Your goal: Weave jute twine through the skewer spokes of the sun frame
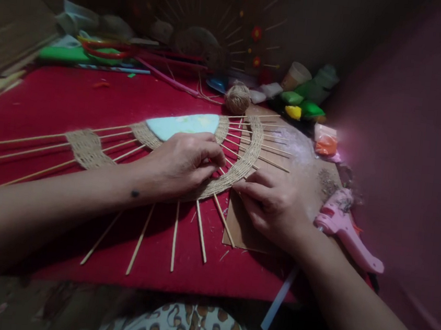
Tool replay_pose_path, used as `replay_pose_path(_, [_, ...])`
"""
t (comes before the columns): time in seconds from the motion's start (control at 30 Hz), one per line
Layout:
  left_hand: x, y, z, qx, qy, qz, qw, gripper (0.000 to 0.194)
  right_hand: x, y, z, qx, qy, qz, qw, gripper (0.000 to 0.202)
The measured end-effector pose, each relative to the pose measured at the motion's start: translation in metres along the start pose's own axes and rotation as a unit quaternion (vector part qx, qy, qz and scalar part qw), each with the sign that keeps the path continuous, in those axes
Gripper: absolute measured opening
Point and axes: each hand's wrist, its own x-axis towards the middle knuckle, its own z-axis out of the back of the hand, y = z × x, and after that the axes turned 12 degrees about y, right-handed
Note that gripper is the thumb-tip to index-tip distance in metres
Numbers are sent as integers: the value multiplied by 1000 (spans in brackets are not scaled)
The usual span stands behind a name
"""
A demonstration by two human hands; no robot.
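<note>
- The half-round woven piece lay on the red tabletop, its right side over a brown board.
- Its pale blue centre sat inside a twine band, and thin sticks fanned outward through a second, outer band.
- The left hand lay across the piece, fingers curled and thumb drawn close to them; from where I stood, I couldn't tell what they held.
- The right hand was bent nearly closed, its fingertips together at the outer band's edge; whether they gripped a strand, I couldn't tell.
- A ball of twine rested just beyond the piece.
- Rightward, a pink glue gun lay near an orange packet.
- Behind these stood a cup, near green packets.
</note>
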Motion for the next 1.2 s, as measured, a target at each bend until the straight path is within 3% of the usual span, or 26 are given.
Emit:
replay_pose_path(0.3, [0,-2,0,4,-3,1,1000,15,0,2,-1,-13,14,-1,1000,25])
replay_pose_path(0.47, [-1,-1,-1,-27,-47,19,998,11,0,1,0,33,-11,2,999,21])
replay_pose_path(0.67, [-1,2,0,-74,-65,15,995,7,-1,3,5,72,-84,-66,992,18])
replay_pose_path(0.8, [-3,1,4,-58,-46,15,997,12,-1,0,4,24,-112,-93,989,17])
replay_pose_path(0.9, [-5,-1,7,-18,-49,12,999,15,-1,-4,2,-31,-96,-132,986,17])
replay_pose_path(1.03, [-7,7,20,74,-70,4,995,16,-1,-9,-3,-43,-39,-145,988,12])
replay_pose_path(1.2, [-15,35,57,109,-89,74,987,29,-1,-11,-8,-64,-30,-140,988,17])
